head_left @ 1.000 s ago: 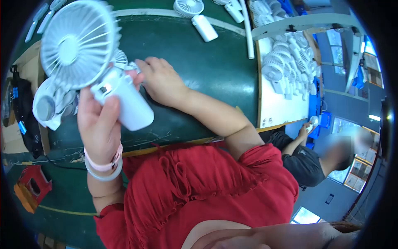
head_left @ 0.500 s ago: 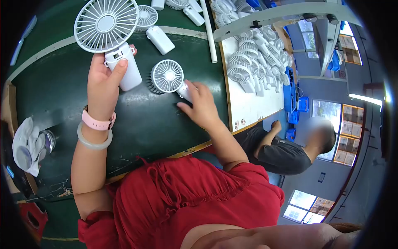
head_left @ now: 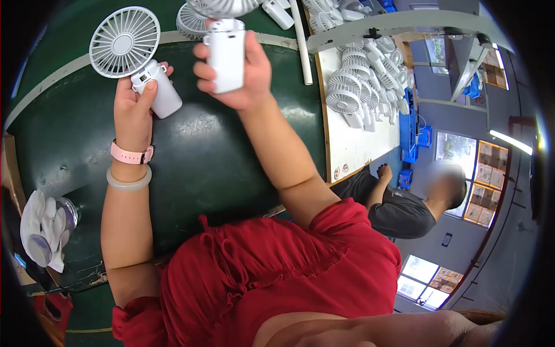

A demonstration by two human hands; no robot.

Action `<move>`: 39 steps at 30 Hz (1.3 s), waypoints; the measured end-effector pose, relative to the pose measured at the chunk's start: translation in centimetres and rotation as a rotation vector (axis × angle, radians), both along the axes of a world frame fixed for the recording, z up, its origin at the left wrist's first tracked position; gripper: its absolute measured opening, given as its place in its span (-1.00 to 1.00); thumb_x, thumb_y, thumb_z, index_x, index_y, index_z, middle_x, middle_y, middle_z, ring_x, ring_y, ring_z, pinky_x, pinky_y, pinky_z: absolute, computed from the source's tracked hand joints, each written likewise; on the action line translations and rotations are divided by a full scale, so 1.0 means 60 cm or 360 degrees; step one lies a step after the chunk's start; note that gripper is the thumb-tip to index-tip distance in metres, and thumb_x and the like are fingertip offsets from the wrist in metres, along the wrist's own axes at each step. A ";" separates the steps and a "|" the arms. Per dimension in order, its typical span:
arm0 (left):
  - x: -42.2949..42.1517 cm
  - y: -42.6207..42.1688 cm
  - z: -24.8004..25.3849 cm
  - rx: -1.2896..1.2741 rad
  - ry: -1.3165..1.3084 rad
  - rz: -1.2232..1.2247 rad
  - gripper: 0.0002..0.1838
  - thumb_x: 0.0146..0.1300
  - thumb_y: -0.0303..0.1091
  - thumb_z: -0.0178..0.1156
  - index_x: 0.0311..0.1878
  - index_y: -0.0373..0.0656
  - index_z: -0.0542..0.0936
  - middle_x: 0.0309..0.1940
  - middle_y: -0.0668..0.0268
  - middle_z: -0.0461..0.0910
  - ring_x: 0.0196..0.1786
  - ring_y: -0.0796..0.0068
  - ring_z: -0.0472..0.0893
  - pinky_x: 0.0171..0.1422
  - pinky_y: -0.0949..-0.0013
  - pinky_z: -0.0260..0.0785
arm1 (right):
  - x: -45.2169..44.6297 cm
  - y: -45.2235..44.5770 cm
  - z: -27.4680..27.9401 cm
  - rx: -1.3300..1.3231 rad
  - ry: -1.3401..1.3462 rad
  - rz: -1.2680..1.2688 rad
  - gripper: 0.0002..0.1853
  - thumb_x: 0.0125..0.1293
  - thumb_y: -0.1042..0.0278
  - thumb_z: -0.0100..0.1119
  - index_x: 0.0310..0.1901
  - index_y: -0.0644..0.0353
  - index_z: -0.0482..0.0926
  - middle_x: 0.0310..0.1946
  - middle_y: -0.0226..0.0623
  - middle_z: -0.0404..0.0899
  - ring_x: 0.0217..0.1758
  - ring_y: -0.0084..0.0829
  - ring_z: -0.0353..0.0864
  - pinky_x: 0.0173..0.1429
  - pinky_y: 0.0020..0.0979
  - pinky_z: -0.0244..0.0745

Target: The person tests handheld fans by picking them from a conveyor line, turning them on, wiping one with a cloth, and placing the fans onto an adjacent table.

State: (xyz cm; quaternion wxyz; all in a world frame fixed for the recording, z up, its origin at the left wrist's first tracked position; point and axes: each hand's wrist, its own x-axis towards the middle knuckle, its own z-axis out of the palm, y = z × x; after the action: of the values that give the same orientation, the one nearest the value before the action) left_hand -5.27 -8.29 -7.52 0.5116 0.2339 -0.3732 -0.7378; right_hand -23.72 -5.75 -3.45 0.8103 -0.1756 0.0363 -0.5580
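At the upper left, my left hand (head_left: 136, 101) is closed round the handle of a white handheld fan (head_left: 122, 44). Its round grille points up and a small dark display shows near the neck. My right hand (head_left: 250, 78) grips a second white fan (head_left: 226, 55) by its handle, fingers wrapped round it, above the green table (head_left: 202, 150). That fan's head is blurred and partly cut off by the top edge. Behind it, another white fan (head_left: 191, 22) lies on the table, partly hidden.
Many white fans (head_left: 352, 87) are heaped on a white table (head_left: 358, 147) to the right. A white rod (head_left: 302, 49) lies near the table's edge. White pieces (head_left: 43, 225) sit at the far left. A co-worker (head_left: 399, 208) is at the right, near blue bins (head_left: 406, 178).
My right hand has picked up the fan from the green table and raised it up and to the left. My left hand's fan has shifted slightly left.
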 end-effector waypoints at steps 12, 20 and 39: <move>0.002 -0.001 -0.002 0.0145 0.0039 -0.0038 -0.63 0.26 -0.41 0.00 0.11 -0.29 0.28 -0.01 0.04 0.46 -0.03 0.25 0.54 0.05 0.26 0.41 | 0.015 -0.030 -0.061 0.0153 0.0330 -0.0191 -0.44 0.32 -0.17 -0.50 0.14 -0.03 0.30 -0.13 -0.12 0.47 -0.30 -0.26 0.42 -0.25 -0.28 0.33; 0.014 -0.003 -0.003 0.0253 0.0104 -0.0071 -0.61 0.33 -0.24 -0.10 0.12 -0.30 0.28 -0.04 0.07 0.45 -0.07 0.26 0.53 0.03 0.22 0.40 | 0.018 -0.029 -0.073 0.0247 0.0267 -0.0162 -0.49 0.35 -0.01 -0.51 0.04 0.14 0.35 -0.16 -0.10 0.49 -0.27 -0.21 0.48 -0.20 -0.19 0.39; 0.019 -0.006 -0.012 0.0444 0.0831 -0.0307 -0.52 0.30 0.03 -0.16 0.09 -0.14 0.37 0.29 -0.07 0.11 0.35 0.08 0.12 0.38 0.02 -0.09 | 0.052 -0.011 -0.051 -0.0039 0.1385 -0.0791 -0.49 0.08 0.61 0.13 0.09 0.32 0.23 -0.07 -0.21 0.46 -0.01 -0.48 0.48 0.09 -0.44 0.39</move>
State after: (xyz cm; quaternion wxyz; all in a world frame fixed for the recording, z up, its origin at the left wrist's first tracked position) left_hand -4.14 -8.65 -8.25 0.4808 0.0678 -0.1447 -0.8622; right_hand -20.59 -6.40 -6.49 0.5604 -0.3875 0.4053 -0.6096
